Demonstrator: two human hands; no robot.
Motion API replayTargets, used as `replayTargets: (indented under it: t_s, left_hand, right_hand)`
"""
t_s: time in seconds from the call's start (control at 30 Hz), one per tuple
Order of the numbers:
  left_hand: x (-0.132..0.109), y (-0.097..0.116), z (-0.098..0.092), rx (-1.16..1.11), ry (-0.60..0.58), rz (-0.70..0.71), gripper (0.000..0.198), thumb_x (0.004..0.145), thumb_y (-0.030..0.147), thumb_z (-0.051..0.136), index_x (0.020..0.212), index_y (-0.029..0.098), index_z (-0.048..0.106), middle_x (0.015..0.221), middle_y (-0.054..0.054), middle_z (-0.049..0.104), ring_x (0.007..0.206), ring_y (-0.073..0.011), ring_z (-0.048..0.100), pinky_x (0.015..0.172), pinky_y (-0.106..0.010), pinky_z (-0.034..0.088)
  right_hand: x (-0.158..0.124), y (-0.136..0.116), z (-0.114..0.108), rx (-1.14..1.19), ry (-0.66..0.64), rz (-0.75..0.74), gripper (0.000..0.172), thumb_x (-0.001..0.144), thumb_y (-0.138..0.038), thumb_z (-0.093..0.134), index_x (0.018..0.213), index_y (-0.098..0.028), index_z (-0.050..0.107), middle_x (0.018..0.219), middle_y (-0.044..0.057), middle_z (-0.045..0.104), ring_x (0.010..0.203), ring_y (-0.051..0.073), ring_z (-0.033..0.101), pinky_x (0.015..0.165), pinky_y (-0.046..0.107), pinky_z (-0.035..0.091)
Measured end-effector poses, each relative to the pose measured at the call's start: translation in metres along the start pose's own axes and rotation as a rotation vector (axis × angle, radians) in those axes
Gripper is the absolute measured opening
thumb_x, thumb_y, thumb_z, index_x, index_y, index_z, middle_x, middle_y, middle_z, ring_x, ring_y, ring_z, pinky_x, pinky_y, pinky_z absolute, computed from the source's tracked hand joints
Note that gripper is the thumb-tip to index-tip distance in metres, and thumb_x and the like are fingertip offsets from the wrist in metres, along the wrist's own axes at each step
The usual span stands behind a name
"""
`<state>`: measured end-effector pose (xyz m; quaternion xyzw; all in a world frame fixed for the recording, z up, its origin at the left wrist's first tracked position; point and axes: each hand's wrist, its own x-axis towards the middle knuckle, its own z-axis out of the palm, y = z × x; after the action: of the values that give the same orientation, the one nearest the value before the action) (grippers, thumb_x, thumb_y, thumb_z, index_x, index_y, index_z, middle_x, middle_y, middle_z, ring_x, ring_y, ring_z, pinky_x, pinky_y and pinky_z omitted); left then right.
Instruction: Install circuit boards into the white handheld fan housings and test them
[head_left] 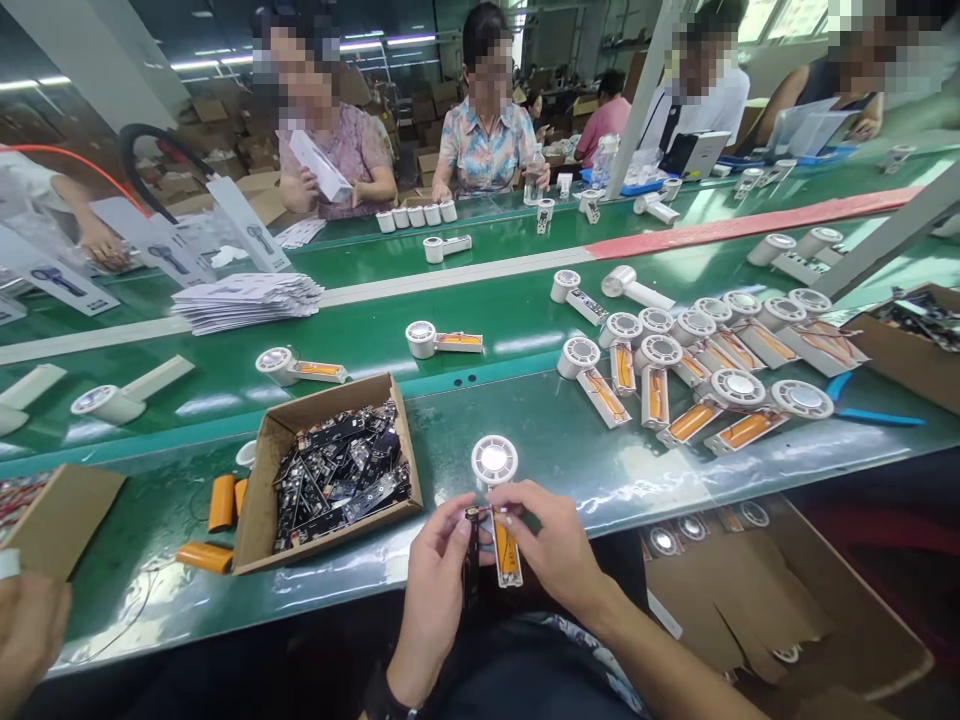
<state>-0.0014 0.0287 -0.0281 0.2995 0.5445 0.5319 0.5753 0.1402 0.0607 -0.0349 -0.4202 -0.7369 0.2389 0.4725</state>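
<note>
Gripping a dark circuit board (pixel 471 562) in the left hand (pixel 437 570) and pinching thin wires (pixel 484 511) in the right hand (pixel 553 535). Working over the white fan (pixel 495 460) at the table's (pixel 525 405) near edge, right of a cardboard box (pixel 262 492).

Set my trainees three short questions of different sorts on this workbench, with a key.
1. True or false: the open brown cardboard box at centre-left is filled with paper leaflets.
2. Fill in: in the open handle of the white, round-headed plastic fan at the hands lies a cylinder coloured ____.
3. Which holds the slim black circuit board: (a) left hand or (b) right hand?

Key: 1 false, black circuit boards; 2 orange; 3 a.
</note>
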Motion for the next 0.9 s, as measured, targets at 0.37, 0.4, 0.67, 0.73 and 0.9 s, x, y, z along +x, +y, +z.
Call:
replayTargets:
  t_s: [0.37,0.4,0.67,0.73,0.9]
  left_hand:
    - [0.0,0.005,0.007,0.264,-0.026,0.134,0.019,0.077,0.034,0.071,0.082,0.016,0.072,0.074,-0.005,0.069,0.065,-0.0172,0.061,0.059,-0.025,0.052]
    - [0.001,0.005,0.007,0.248,-0.03,0.123,0.02,0.077,0.035,0.071,0.08,0.016,0.071,0.07,-0.004,0.068,0.062,-0.0165,0.06,0.057,-0.025,0.051]
    - [0.005,0.006,0.009,0.167,-0.05,0.096,0.024,0.075,0.04,0.071,0.074,0.016,0.071,0.059,-0.001,0.064,0.054,-0.0154,0.057,0.052,-0.025,0.05]
    - [0.005,0.004,0.008,0.162,-0.057,0.089,0.024,0.075,0.04,0.072,0.075,0.016,0.071,0.059,-0.001,0.064,0.054,-0.0155,0.057,0.051,-0.025,0.05]
    - [0.006,0.002,0.003,0.151,-0.061,0.05,0.028,0.075,0.043,0.072,0.08,0.016,0.071,0.061,-0.002,0.065,0.057,-0.0168,0.059,0.052,-0.026,0.053]
  right_hand:
    - [-0.005,-0.007,0.01,-0.38,-0.016,-0.169,0.027,0.097,-0.016,0.044,0.096,-0.017,0.071,0.078,0.009,0.065,0.067,0.02,0.054,0.06,0.032,0.048]
    - [-0.003,-0.007,0.009,-0.338,-0.013,-0.174,0.027,0.097,-0.015,0.044,0.095,-0.017,0.071,0.078,0.009,0.065,0.069,0.02,0.054,0.061,0.032,0.048]
    - [-0.001,0.0,0.013,-0.022,0.038,-0.199,0.024,0.095,-0.011,0.046,0.102,-0.021,0.067,0.082,0.005,0.07,0.076,0.02,0.062,0.072,0.036,0.052]
    - [-0.001,0.002,0.014,-0.022,0.046,-0.197,0.023,0.095,-0.012,0.047,0.105,-0.021,0.065,0.081,0.005,0.07,0.075,0.02,0.063,0.071,0.035,0.052]
    - [0.004,0.008,0.004,-0.018,-0.001,-0.18,0.028,0.095,-0.01,0.046,0.118,-0.021,0.057,0.078,0.002,0.069,0.074,0.019,0.063,0.071,0.033,0.052]
